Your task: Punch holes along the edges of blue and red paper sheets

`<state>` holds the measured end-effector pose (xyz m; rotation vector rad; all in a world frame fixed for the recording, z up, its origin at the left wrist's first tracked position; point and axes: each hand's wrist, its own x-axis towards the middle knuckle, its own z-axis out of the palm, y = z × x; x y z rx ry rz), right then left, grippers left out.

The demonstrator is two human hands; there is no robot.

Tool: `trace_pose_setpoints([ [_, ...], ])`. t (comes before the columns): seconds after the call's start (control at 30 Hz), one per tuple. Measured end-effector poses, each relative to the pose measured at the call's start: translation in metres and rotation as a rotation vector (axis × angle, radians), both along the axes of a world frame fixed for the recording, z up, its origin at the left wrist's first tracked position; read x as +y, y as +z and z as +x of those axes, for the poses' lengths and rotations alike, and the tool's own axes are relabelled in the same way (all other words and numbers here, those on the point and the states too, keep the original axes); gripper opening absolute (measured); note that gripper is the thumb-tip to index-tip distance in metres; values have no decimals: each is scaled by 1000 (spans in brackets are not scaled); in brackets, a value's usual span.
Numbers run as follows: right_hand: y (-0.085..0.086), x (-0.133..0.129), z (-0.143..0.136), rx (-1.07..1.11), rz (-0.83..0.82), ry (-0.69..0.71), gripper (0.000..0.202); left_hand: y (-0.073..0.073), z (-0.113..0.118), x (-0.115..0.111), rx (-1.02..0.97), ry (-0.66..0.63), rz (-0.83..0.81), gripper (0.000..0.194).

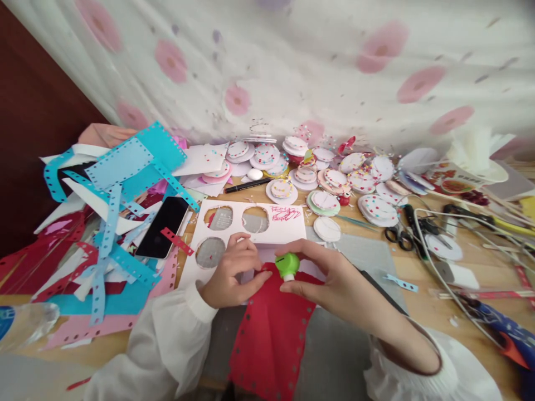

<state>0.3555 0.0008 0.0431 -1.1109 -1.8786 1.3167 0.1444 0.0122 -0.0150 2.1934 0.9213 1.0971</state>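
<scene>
Green punch (288,264) in right hand (320,270), at far end of red paper (273,337)

The right hand's grip is clamped on the green punch, thumb on the near side and fingers on the far side. The punch sits upright over the far end of the red paper, white base down. The left hand (238,273) is just to the left, its thumb at the paper's far left corner; whether that grip is closed on the paper cannot be told.

The red paper lies in the near middle, over a grey mat (343,356). Rows of punched holes run along its left and right sides.

Directly beyond the hands lies a white card (238,231). Three round openings are visible in it, with red scribble at its far right corner. A phone (163,228) lies left of the card, a red strip (177,241) across its right side.

The surface (426,309) is crowded. At left: a heap of cut paper (121,167), largely blue, with perforated edges. Far side: a black pen (247,185) and stacked paper discs (378,209), many decorated with coloured dots. At right: scissors (399,238) and a looped white cable (427,253).
</scene>
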Motion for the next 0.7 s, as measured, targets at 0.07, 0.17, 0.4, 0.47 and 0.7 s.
trace_pose_setpoints([
  [0.07,-3,1,-1,-3,-1,-8,33,1,0,0,8,-7,-2,18],
  [0.17,-5,1,-2,-33,-6,-10,31,3,1,-1,27,-18,-11,21],
  [0.4,-6,1,2,-167,-22,76,33,1,0,-1,16,-62,-61,19],
  [0.47,-8,1,2,-172,-67,105,32,-1,-1,0,18,-81,-78,19],
  [0.7,-11,2,-2,-147,-218,124,19,0,-5,1,89,-201,-172,26],
])
